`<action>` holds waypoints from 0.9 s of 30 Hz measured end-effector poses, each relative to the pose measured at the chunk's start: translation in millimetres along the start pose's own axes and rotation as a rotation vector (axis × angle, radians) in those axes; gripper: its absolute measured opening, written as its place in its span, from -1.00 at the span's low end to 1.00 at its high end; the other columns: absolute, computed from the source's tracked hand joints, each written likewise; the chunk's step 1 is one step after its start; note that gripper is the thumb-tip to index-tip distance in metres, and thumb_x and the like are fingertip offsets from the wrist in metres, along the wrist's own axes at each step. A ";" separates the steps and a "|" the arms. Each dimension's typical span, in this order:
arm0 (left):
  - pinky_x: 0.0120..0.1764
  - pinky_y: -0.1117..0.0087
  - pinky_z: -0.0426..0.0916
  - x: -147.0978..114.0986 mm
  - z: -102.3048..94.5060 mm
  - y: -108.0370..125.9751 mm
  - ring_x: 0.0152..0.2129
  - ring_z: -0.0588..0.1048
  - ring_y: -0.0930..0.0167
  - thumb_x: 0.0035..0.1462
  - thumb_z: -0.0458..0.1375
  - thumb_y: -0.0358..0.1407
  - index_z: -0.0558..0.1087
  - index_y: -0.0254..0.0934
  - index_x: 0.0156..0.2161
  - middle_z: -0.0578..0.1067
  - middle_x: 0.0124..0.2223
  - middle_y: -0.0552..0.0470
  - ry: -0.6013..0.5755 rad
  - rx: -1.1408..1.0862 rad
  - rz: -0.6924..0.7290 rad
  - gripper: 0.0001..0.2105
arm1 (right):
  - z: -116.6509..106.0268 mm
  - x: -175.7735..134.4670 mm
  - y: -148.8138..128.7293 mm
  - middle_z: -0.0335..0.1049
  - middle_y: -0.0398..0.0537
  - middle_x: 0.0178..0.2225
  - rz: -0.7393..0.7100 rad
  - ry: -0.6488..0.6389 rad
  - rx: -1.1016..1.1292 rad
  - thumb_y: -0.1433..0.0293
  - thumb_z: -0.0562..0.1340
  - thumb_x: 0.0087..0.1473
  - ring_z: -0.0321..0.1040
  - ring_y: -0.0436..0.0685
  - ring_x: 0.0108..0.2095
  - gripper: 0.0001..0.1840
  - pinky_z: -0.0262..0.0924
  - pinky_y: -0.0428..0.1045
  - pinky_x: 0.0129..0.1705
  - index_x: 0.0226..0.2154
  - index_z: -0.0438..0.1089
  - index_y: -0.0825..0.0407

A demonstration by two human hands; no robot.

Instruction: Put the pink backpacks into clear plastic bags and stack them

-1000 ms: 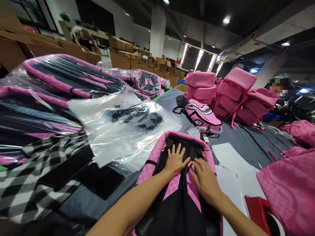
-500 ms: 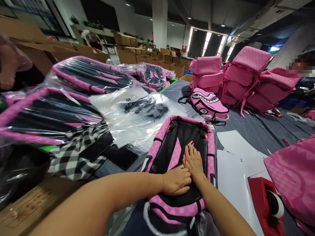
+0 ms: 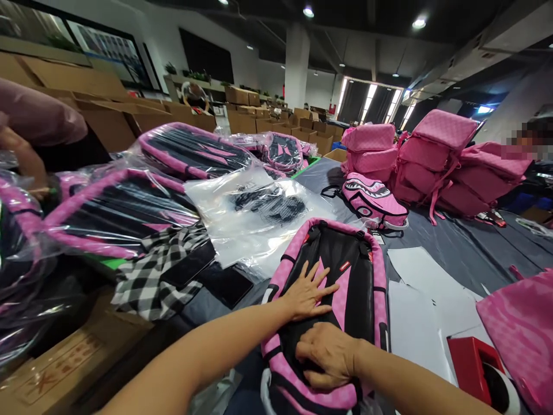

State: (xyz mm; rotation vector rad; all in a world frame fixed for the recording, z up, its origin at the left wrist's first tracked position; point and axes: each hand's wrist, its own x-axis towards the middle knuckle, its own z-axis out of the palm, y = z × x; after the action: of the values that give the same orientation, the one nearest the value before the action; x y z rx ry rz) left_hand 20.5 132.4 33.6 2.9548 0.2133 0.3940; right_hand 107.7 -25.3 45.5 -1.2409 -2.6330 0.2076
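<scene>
A pink backpack with black trim (image 3: 380, 311) lies on the table before me, its black panel with pink shapes and a small red label facing up. My left hand (image 3: 309, 294) rests flat on the middle of this panel, fingers spread wide. Lower down, near the bag's bottom end, my right hand (image 3: 328, 354) presses on the panel with its fingers curled in. What those fingertips hold, if anything, is hidden beneath the hand. Clear plastic bags (image 3: 224, 230) with a dark mesh print lie just beyond the backpack.
Plastic-wrapped backpacks (image 3: 125, 210) lie at left, near a co-worker's arm (image 3: 26, 155). A checked cloth (image 3: 151, 288) and black flat items sit beside me. Pink bags (image 3: 371, 138), white sheets (image 3: 412, 323) and a red tape dispenser (image 3: 470, 363) are at right.
My left hand has slid up the panel and spread its fingers. The right hand has come down towards the bag's bottom and curled. A co-worker's arm at left reaches further in.
</scene>
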 end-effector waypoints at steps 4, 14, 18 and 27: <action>0.21 -0.46 -0.19 -1.1 9.6 4.2 0.37 -0.10 -0.20 0.19 0.10 0.19 0.07 0.22 0.36 0.05 0.46 -0.09 0.056 0.003 -0.082 -0.32 | 33.5 0.6 21.0 0.31 -0.17 -0.54 -0.063 0.131 -0.148 0.32 0.05 0.02 0.18 0.07 -0.53 -0.91 0.11 0.01 -0.40 -0.46 0.22 -0.06; 0.12 -0.60 -0.15 -50.3 5.6 44.3 0.35 -0.14 -0.32 0.07 0.09 0.31 -0.09 0.17 0.41 -0.16 0.48 -0.20 -0.117 -0.179 0.038 -0.12 | 3.2 -43.1 17.6 0.48 0.03 -0.24 0.320 0.664 -0.595 0.51 0.06 0.16 0.45 0.19 -0.27 -0.66 0.34 0.10 -0.25 -0.08 0.38 -0.12; 0.17 -0.47 -0.01 -39.0 -27.1 47.4 0.33 0.07 -0.22 0.09 0.03 0.34 0.09 0.02 0.40 0.07 0.44 -0.26 -0.119 -0.287 -0.061 -0.15 | -17.6 -63.8 87.7 0.50 0.26 -0.12 0.836 0.562 -0.712 0.43 0.01 0.19 0.50 0.40 -0.14 -0.59 0.38 0.26 -0.16 0.00 0.43 0.02; 0.09 -0.37 0.25 12.2 82.4 15.2 0.28 0.22 -0.13 0.40 -0.06 -0.07 0.03 0.29 0.36 0.06 0.44 -0.04 0.231 -0.139 -0.014 -0.52 | -116.8 65.0 151.5 0.53 0.08 -0.11 0.910 0.057 -0.384 0.41 -0.06 0.33 0.48 0.21 -0.08 -0.62 0.24 0.00 -0.10 -0.11 0.45 0.02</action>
State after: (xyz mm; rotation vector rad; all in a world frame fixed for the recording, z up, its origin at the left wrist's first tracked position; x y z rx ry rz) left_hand 56.3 108.7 -39.4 2.7667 0.2224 0.7183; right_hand 210.3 124.7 133.9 -2.4476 -1.9135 -0.2048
